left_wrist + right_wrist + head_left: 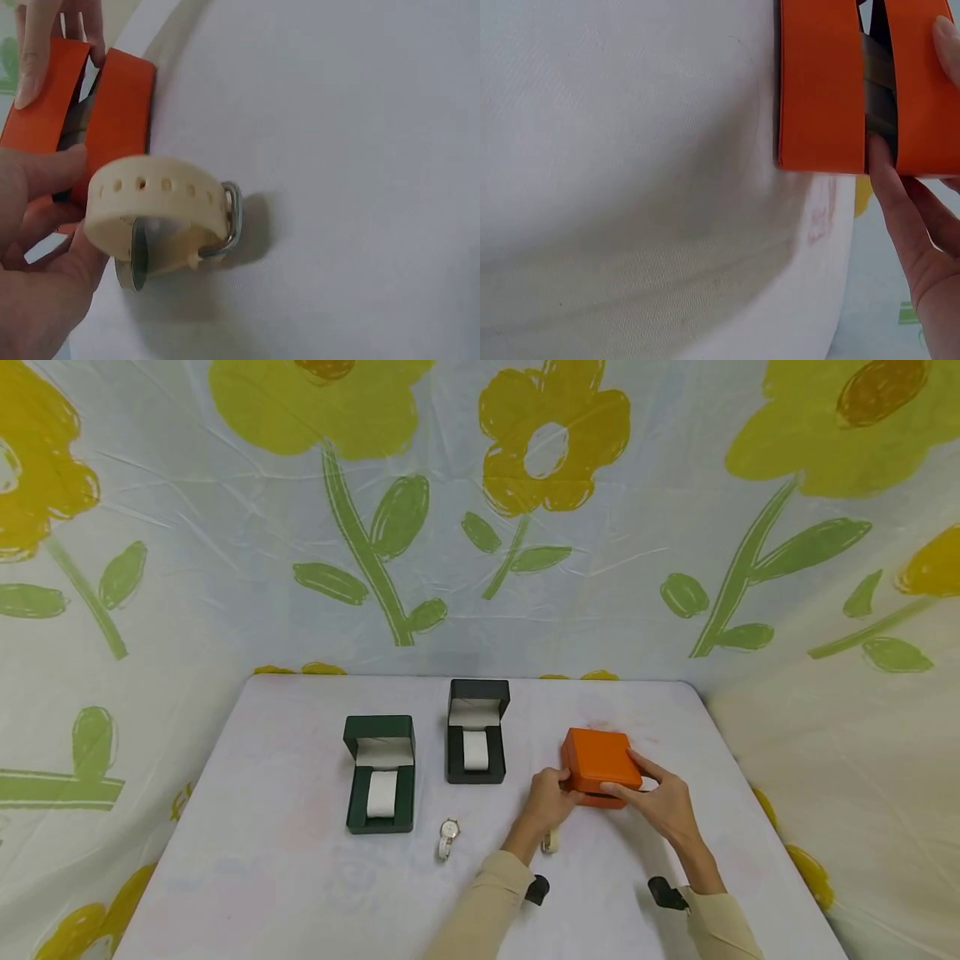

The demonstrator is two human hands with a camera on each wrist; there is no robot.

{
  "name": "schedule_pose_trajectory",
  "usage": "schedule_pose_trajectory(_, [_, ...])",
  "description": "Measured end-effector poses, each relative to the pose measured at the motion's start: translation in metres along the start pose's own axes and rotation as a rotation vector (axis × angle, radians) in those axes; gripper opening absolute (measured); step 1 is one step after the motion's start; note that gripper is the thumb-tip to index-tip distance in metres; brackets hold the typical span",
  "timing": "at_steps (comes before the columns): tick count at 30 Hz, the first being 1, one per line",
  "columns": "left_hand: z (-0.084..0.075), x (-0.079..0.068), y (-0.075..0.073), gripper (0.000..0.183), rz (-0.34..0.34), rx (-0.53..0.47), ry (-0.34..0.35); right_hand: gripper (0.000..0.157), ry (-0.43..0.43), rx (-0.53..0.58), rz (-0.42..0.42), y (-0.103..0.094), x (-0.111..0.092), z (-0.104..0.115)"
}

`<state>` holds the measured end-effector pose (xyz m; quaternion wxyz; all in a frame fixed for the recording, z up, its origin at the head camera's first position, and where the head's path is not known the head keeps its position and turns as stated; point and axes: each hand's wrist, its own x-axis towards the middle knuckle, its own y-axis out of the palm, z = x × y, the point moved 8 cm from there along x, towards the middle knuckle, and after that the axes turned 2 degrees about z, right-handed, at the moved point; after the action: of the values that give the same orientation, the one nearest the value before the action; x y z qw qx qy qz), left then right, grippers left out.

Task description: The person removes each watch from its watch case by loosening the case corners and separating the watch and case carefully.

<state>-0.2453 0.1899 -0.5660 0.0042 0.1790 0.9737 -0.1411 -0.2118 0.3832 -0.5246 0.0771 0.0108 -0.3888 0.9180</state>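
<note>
An orange watch box (pixel 600 756) stands at the right of the table, its lid parted from the base by a gap. My left hand (pixel 550 802) grips its front left corner, the thumb in the gap. My right hand (pixel 663 802) holds the lid at the right, thumb on the front face; in the right wrist view a finger (pixel 889 187) reaches into the gap. A greyish lining (pixel 879 79) shows inside. Close to my left hand, a cream-strapped watch (pixel 157 202) rests on its side, buckle fastened.
To the left stand an open green watch box (pixel 380 814) and an open black watch box (pixel 476 768), each with a white cushion. A light-strapped watch (pixel 448 837) lies in front of them. The table (pixel 285 877) meets a flower-printed cloth (pixel 570 627) behind.
</note>
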Motion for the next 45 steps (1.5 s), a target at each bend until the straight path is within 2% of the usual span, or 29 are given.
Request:
schedule_pose_trajectory(7, [-0.002,0.001,-0.005,0.029,-0.087,0.038,-0.085,0.086,0.007,-0.007,0.023,0.001,0.001,0.002])
schedule_pose_trajectory(10, [-0.003,0.001,-0.006,0.032,-0.118,0.057,-0.099,0.086,0.013,-0.011,0.036,-0.001,0.003,0.002])
schedule_pose_trajectory(14, [-0.004,-0.001,-0.007,0.038,-0.14,0.033,-0.114,0.084,0.009,-0.011,0.049,-0.007,0.007,0.005])
schedule_pose_trajectory(30, [-0.001,-0.003,-0.006,0.036,-0.149,-0.03,-0.163,0.078,0.042,0.009,0.119,-0.016,0.021,0.012])
schedule_pose_trajectory(39, [-0.003,-0.004,-0.006,0.036,-0.144,-0.07,-0.156,0.076,0.106,0.037,0.065,-0.021,0.031,0.014])
schedule_pose_trajectory(45, [-0.005,-0.005,-0.007,0.036,-0.136,-0.069,-0.142,0.075,0.126,-0.009,0.017,-0.021,0.04,0.019])
